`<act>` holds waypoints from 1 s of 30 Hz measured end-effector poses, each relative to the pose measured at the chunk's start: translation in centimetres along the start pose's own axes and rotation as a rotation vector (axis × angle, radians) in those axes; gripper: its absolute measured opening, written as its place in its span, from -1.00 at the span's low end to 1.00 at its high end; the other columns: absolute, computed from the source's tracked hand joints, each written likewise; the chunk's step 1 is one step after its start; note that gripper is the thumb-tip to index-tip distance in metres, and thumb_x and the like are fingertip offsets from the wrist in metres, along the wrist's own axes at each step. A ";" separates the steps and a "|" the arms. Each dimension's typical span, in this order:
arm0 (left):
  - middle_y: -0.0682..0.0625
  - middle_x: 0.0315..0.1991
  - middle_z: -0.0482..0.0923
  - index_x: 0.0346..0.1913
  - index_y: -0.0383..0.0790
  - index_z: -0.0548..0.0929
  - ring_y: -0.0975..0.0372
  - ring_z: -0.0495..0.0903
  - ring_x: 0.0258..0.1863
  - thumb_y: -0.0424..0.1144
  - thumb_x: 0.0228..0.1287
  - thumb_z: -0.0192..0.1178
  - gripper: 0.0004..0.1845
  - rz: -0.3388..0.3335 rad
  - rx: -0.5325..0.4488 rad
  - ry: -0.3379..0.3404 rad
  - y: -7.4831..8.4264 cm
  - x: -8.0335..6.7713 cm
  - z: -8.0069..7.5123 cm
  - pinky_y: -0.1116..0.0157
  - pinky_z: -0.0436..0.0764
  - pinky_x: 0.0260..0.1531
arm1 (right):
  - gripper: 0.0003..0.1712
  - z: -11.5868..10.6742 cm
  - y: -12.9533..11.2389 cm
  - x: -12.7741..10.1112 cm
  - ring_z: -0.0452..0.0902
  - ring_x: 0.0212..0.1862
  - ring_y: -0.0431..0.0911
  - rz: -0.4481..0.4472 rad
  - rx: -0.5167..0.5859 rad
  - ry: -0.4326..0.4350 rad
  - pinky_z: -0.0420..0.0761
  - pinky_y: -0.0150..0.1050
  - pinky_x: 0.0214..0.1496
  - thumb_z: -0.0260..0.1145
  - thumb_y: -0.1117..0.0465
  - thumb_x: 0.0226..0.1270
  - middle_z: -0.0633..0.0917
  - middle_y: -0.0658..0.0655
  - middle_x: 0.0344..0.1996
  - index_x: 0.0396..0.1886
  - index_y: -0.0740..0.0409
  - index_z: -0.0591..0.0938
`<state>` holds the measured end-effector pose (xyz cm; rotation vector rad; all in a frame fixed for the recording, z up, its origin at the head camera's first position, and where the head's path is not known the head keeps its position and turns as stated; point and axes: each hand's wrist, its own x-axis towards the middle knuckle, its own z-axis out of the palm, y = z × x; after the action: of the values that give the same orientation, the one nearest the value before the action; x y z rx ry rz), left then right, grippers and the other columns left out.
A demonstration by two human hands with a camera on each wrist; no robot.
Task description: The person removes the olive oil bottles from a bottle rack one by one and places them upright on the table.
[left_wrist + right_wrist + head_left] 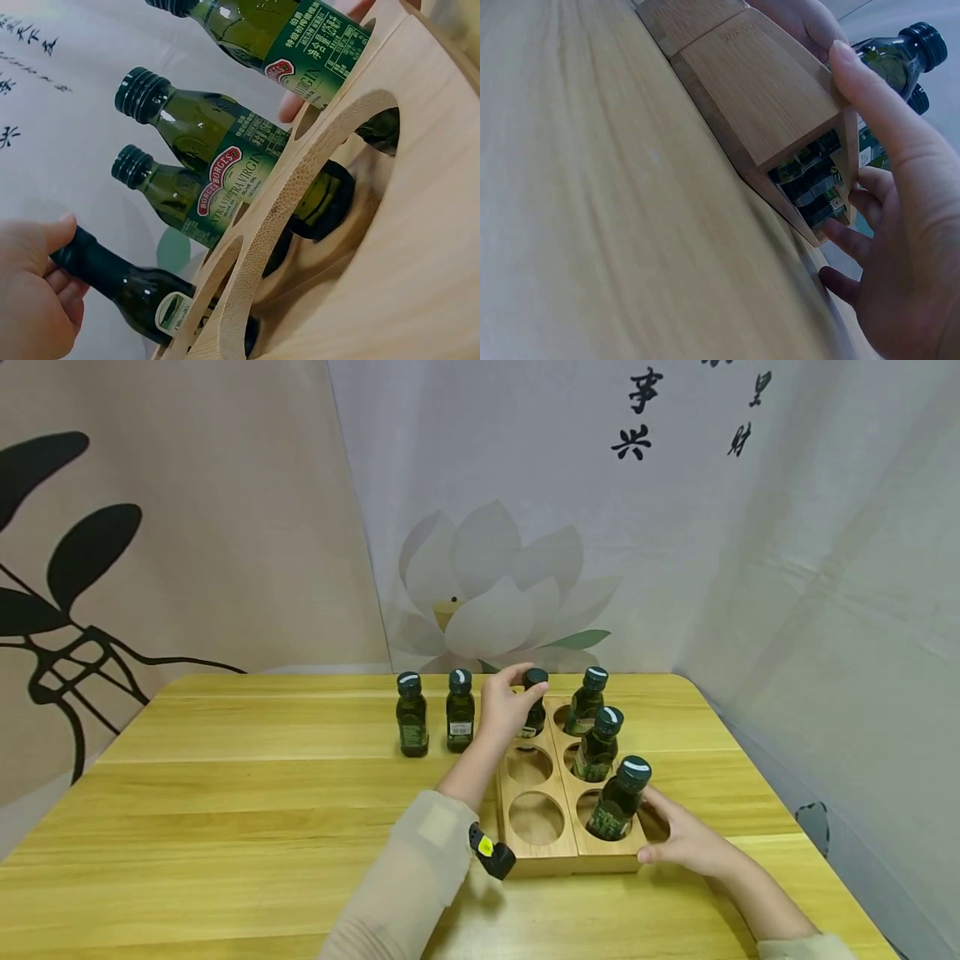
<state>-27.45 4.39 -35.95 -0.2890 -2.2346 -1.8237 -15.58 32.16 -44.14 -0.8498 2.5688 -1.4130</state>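
Observation:
A wooden rack [558,852] with two rows of round holes sits on the table. Its right row holds three dark green oil bottles [597,745], which lean. My left hand [525,689] grips the black cap of a fourth bottle [536,714] standing in the far hole of the left row. In the left wrist view the fingers [34,289] wrap that bottle's neck [127,285] beside the rack [390,247]. My right hand [660,831] holds the rack's near right corner. The thumb [870,97] lies on the rack's end wall [757,90], and the other fingers curl against its side.
Two more green bottles [412,714] [460,711] stand upright on the yellow wooden table [225,827], just left of the rack. The two nearer holes [536,817] of the left row are empty. Printed fabric backdrops close off the back and right sides.

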 end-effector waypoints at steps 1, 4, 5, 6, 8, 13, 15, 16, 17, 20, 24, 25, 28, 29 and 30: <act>-0.07 -0.11 0.61 0.10 -0.24 0.63 0.14 0.55 -0.09 -0.26 0.20 0.36 -0.61 0.002 -0.002 0.003 0.0 0.0 0.0 0.26 0.58 -0.24 | 0.17 0.0 0.0 0.0 -0.13 0.35 0.47 -0.001 0.002 0.000 -0.12 0.49 0.17 0.47 -0.11 0.09 0.06 0.50 0.39 0.51 0.24 0.03; -0.08 -0.12 0.62 0.08 -0.24 0.64 0.15 0.57 -0.11 -0.27 0.18 0.36 -0.62 0.003 -0.004 0.014 -0.1 0.1 0.1 0.28 0.59 -0.26 | 0.17 0.0 0.1 0.0 -0.13 0.35 0.47 -0.002 0.003 0.001 -0.12 0.49 0.17 0.48 -0.10 0.08 0.06 0.49 0.40 0.51 0.22 0.04; -0.08 -0.12 0.62 0.08 -0.24 0.64 0.15 0.57 -0.11 -0.27 0.18 0.37 -0.62 0.003 -0.004 0.016 -0.2 0.1 0.1 0.28 0.59 -0.27 | 0.17 0.0 0.0 0.0 -0.13 0.36 0.45 0.003 0.006 0.001 -0.12 0.48 0.17 0.48 -0.09 0.07 0.06 0.49 0.40 0.51 0.23 0.04; -0.08 -0.12 0.62 0.08 -0.24 0.64 0.14 0.57 -0.11 -0.28 0.18 0.37 -0.62 0.002 -0.008 0.019 -0.2 0.1 0.1 0.28 0.60 -0.27 | 0.17 0.0 0.0 0.0 -0.12 0.36 0.46 0.004 0.005 0.001 -0.11 0.48 0.17 0.48 -0.10 0.07 0.06 0.49 0.40 0.50 0.25 0.04; -0.08 -0.12 0.62 0.07 -0.24 0.65 0.14 0.57 -0.11 -0.28 0.18 0.37 -0.62 0.001 -0.009 0.026 -0.2 0.1 0.1 0.28 0.59 -0.29 | 0.18 0.1 0.0 -0.1 -0.11 0.35 0.46 0.007 0.003 0.003 -0.10 0.48 0.17 0.48 -0.11 0.07 0.06 0.49 0.39 0.50 0.28 0.04; -0.07 -0.13 0.62 0.06 -0.23 0.65 0.14 0.55 -0.13 -0.28 0.18 0.37 -0.63 0.027 -0.031 0.038 0.2 0.0 -0.1 0.28 0.56 -0.31 | 0.17 0.1 0.0 -0.1 -0.10 0.35 0.46 0.005 0.000 0.007 -0.09 0.48 0.17 0.47 -0.11 0.08 0.08 0.50 0.39 0.49 0.30 0.05; -0.07 -0.13 0.62 0.06 -0.24 0.65 0.14 0.55 -0.12 -0.30 0.18 0.36 -0.64 0.050 -0.042 0.040 0.5 0.1 -0.2 0.27 0.55 -0.27 | 0.16 0.2 0.1 -0.1 -0.10 0.35 0.46 0.002 0.000 0.008 -0.10 0.48 0.17 0.47 -0.10 0.08 0.08 0.50 0.39 0.50 0.27 0.05; -0.08 -0.13 0.62 0.06 -0.25 0.65 0.14 0.54 -0.12 -0.30 0.18 0.36 -0.63 0.061 -0.043 0.042 0.7 0.2 -0.3 0.26 0.54 -0.26 | 0.16 0.1 0.1 -0.1 -0.10 0.35 0.45 0.000 0.001 0.007 -0.10 0.48 0.17 0.47 -0.09 0.08 0.08 0.50 0.39 0.50 0.26 0.05; -0.07 -0.13 0.62 0.07 -0.25 0.65 0.14 0.54 -0.11 -0.29 0.18 0.36 -0.63 0.072 -0.040 0.045 0.9 0.2 -0.4 0.25 0.53 -0.23 | 0.15 0.1 0.1 -0.1 -0.10 0.35 0.45 -0.001 0.001 0.006 -0.10 0.48 0.17 0.47 -0.09 0.08 0.08 0.50 0.39 0.50 0.24 0.05; -0.06 -0.12 0.62 0.07 -0.24 0.65 0.15 0.54 -0.11 -0.28 0.18 0.36 -0.62 0.101 -0.028 0.056 1.6 0.5 -0.9 0.24 0.51 -0.17 | 0.15 0.1 0.2 0.0 -0.11 0.35 0.45 0.000 0.005 0.003 -0.10 0.48 0.17 0.47 -0.10 0.09 0.07 0.49 0.39 0.51 0.21 0.05; -0.09 -0.15 0.63 0.08 -0.27 0.64 0.15 0.55 -0.15 -0.28 0.18 0.37 -0.61 0.140 -0.043 0.070 2.8 0.8 -1.5 0.24 0.53 -0.19 | 0.15 0.1 0.1 0.1 -0.11 0.35 0.44 0.003 0.008 0.001 -0.11 0.49 0.17 0.47 -0.10 0.09 0.08 0.48 0.39 0.51 0.22 0.06; -0.10 -0.16 0.63 0.08 -0.27 0.64 0.15 0.56 -0.16 -0.29 0.18 0.37 -0.61 0.148 -0.051 0.073 3.1 0.9 -1.7 0.25 0.53 -0.21 | 0.15 0.1 0.1 0.1 -0.11 0.35 0.44 0.004 0.008 0.001 -0.11 0.49 0.17 0.47 -0.10 0.08 0.08 0.48 0.39 0.51 0.22 0.06; -0.09 -0.18 0.62 0.08 -0.28 0.64 0.15 0.54 -0.18 -0.29 0.18 0.37 -0.61 0.159 -0.072 0.076 4.0 1.1 -2.1 0.27 0.52 -0.23 | 0.14 0.1 0.1 0.1 -0.10 0.35 0.46 0.003 -0.001 0.003 -0.10 0.48 0.17 0.47 -0.11 0.09 0.09 0.48 0.39 0.50 0.22 0.07; -0.09 -0.18 0.62 0.09 -0.27 0.64 0.16 0.54 -0.18 -0.28 0.17 0.37 -0.60 0.158 -0.077 0.079 4.2 1.1 -2.2 0.27 0.51 -0.22 | 0.14 0.1 0.1 0.0 -0.10 0.34 0.48 0.001 -0.005 0.004 -0.10 0.49 0.17 0.47 -0.11 0.09 0.10 0.49 0.39 0.50 0.22 0.07; -0.09 -0.18 0.62 0.09 -0.27 0.64 0.15 0.53 -0.18 -0.29 0.18 0.37 -0.60 0.159 -0.083 0.079 4.5 1.1 -2.3 0.27 0.50 -0.22 | 0.14 0.1 0.1 0.0 -0.10 0.34 0.48 0.001 -0.007 0.005 -0.10 0.48 0.17 0.47 -0.11 0.09 0.10 0.49 0.39 0.51 0.20 0.07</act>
<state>-26.98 3.01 -30.93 -0.3910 -2.0256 -1.8134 -15.61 32.11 -44.23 -0.8465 2.5796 -1.4081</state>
